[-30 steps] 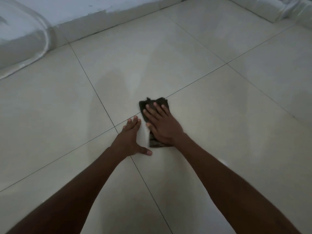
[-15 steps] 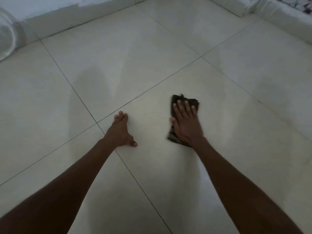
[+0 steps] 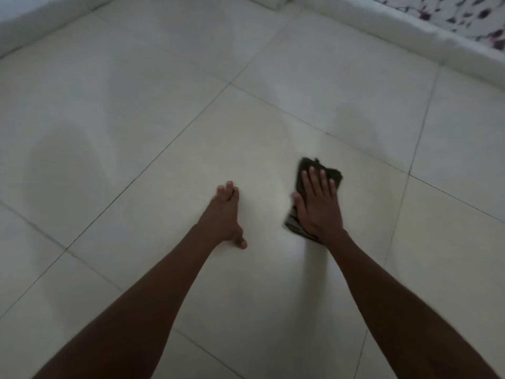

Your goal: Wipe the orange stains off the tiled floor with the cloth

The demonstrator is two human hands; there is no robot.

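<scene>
A dark folded cloth (image 3: 333,175) lies flat on the pale tiled floor (image 3: 246,138), right of centre. My right hand (image 3: 318,203) presses on it with straight, spread fingers and covers most of it. My left hand (image 3: 225,214) rests flat on a bare tile to the left, about a hand's width from the cloth, fingers straight and thumb out. No orange stain shows on the tiles around the hands.
A white skirting wall (image 3: 32,31) runs along the far left. A low white ledge (image 3: 410,42) runs along the far right, with a flower-patterned fabric (image 3: 464,15) above it. Grout lines cross the floor.
My right hand has slid the cloth to the right across the tile, away from my left hand. The view has swung to the right, bringing the patterned fabric in.
</scene>
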